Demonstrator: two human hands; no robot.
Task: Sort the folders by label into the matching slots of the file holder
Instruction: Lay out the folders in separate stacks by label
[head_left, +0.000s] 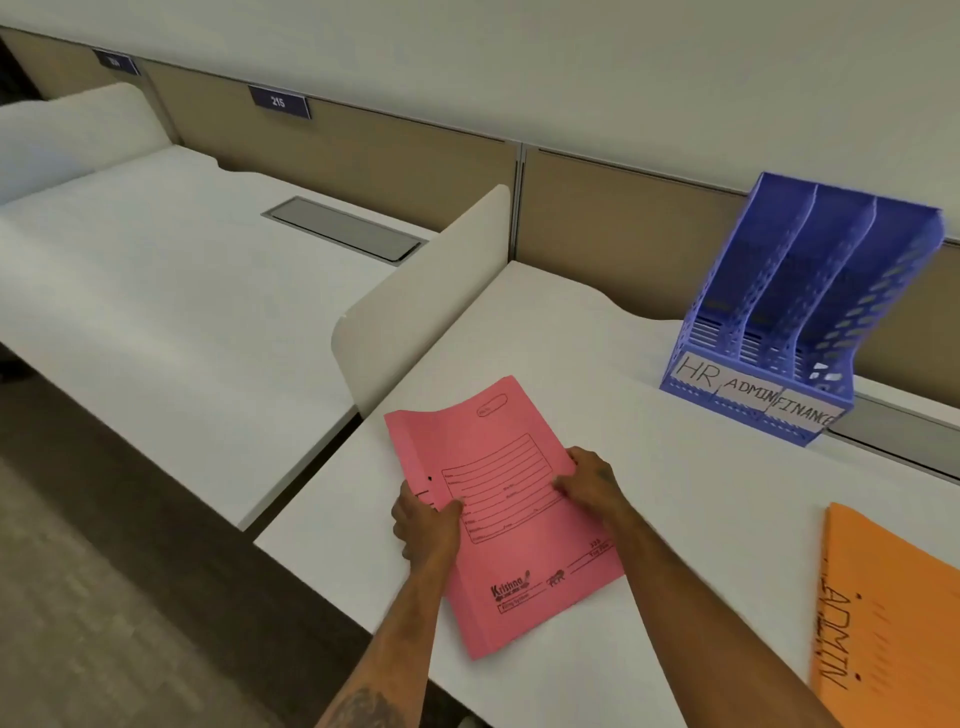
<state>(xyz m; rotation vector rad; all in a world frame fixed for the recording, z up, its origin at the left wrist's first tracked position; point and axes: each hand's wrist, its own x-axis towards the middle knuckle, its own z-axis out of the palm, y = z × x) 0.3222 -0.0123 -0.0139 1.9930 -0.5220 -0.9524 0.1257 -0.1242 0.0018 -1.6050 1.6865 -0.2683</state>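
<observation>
Beyond and to the right of our grip, bare white desk (649, 467) is lying open all the way to the blue file holder (800, 312), whose three slots are standing empty. Left of the grip a white divider panel (426, 291) is walling off that side. Nearer us on the right, an orange folder (893, 613) is taking up the desk surface.

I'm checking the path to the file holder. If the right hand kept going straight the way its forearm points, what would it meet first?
Probably nothing soon. The right hand points up-left across the pink folder it holds, toward the white divider panel, not the blue file holder. Depth is unclear.
</observation>
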